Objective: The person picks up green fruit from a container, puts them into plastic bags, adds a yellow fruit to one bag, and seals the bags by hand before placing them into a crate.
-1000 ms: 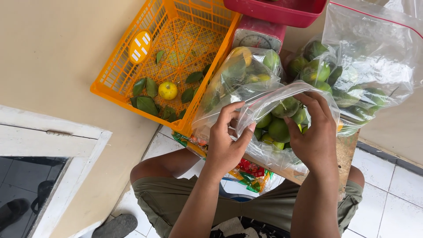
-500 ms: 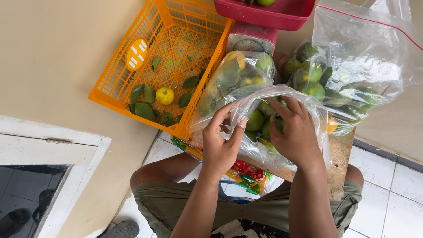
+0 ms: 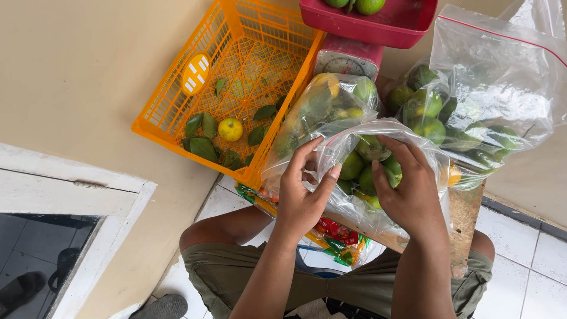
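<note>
Over on the left, an orange plastic lattice crate (image 3: 236, 77) sat nearly empty, just one yellow citrus fruit (image 3: 230, 129) and some loose green leaves (image 3: 202, 147) in its low corner. Right beside it, the left hand (image 3: 302, 192) had thumb and fingers pinched on the rim of a clear plastic bag of green citrus fruits (image 3: 360, 171), which rested at the edge of the wooden worktop (image 3: 463, 215) above the person's lap. The right hand (image 3: 410, 192) was curled loosely over the fruit at the bag's mouth, gripping the film there. Honestly that bag looked overstuffed and half off the edge, so if either pinch slipped, I'd guess fruit would've rolled out onto the tiled floor (image 3: 531, 260). Another filled clear bag (image 3: 472, 112) leaned close on the right and could've toppled too.
</note>
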